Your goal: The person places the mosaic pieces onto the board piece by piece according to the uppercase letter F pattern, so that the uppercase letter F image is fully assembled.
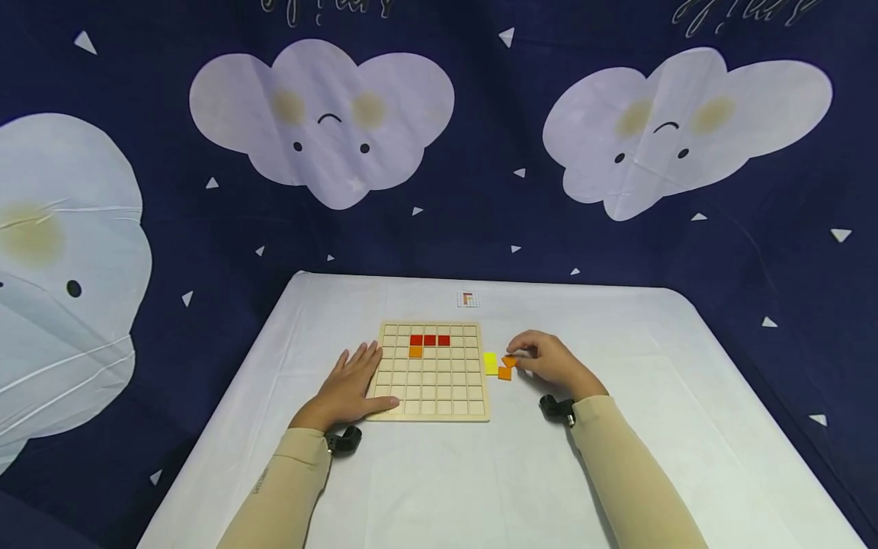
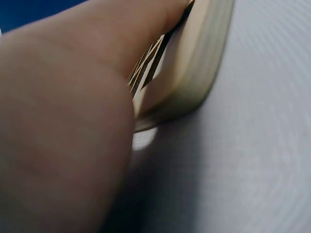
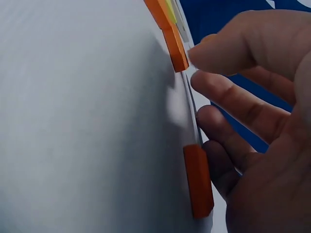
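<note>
My left hand [image 1: 348, 385] lies spread at the left side of a wooden grid board [image 1: 446, 393], fingers along its edge and thumb across the near left corner. In the left wrist view this hand [image 2: 63, 111] covers part of the board's rounded corner [image 2: 194, 77]. Three red tiles [image 1: 430, 340] sit in a row on the board, with one orange tile [image 1: 415, 351] below the leftmost. Right of the board, my right hand [image 1: 549, 362] hovers with curved fingers at a loose orange tile [image 1: 509, 361]. The right wrist view shows the fingertips beside it and another orange tile [image 3: 198, 182] near the palm.
Yellow pieces [image 1: 490, 364] lie against the board's right edge, beside another orange tile [image 1: 504, 374]. A small printed card [image 1: 469, 299] with a grid pattern lies beyond the board. The white table [image 1: 439, 488] meets a dark blue cloth [image 1: 480, 229] with clouds at the back.
</note>
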`<state>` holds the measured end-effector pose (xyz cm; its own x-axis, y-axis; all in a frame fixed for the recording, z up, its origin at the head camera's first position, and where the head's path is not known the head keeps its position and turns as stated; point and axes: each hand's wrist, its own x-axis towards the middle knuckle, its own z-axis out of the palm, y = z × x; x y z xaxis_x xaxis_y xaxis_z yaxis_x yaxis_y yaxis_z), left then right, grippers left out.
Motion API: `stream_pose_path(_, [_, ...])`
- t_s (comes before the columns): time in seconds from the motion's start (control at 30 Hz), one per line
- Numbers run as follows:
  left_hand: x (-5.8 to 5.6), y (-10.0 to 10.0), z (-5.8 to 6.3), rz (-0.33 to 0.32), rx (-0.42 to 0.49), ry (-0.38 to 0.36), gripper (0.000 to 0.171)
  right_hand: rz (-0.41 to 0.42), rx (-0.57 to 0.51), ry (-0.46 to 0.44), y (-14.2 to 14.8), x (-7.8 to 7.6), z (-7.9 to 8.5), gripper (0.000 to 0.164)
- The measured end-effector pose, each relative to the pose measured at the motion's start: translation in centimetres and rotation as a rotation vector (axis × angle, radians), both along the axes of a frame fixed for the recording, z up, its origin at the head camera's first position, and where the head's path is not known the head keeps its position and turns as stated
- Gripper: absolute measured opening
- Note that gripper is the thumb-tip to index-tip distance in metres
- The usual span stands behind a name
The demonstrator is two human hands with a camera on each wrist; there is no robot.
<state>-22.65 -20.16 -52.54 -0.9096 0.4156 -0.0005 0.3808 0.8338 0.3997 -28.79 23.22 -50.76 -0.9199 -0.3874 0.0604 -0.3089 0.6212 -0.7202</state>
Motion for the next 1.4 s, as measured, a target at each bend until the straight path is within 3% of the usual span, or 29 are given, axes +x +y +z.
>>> stream_pose_path(0.47, [0.2,-0.1,-0.3,0.004,-0.003,0.002,0.118,0.015,-0.056,-0.016,0.4,0.6,-1.1,0.027])
stream_pose_path(0.93, [0.5,-0.1,-0.2,0.011,0.002,-0.001,0.118,0.007,-0.07,0.142,0.3,1.2,-2.2,0.022])
stream_pose_path(1.4, [0.0,-0.1,0.0,-0.004,0.015,0.008,0.119,-0.016,-0.05,0.165,0.2,1.6,-2.0,0.016])
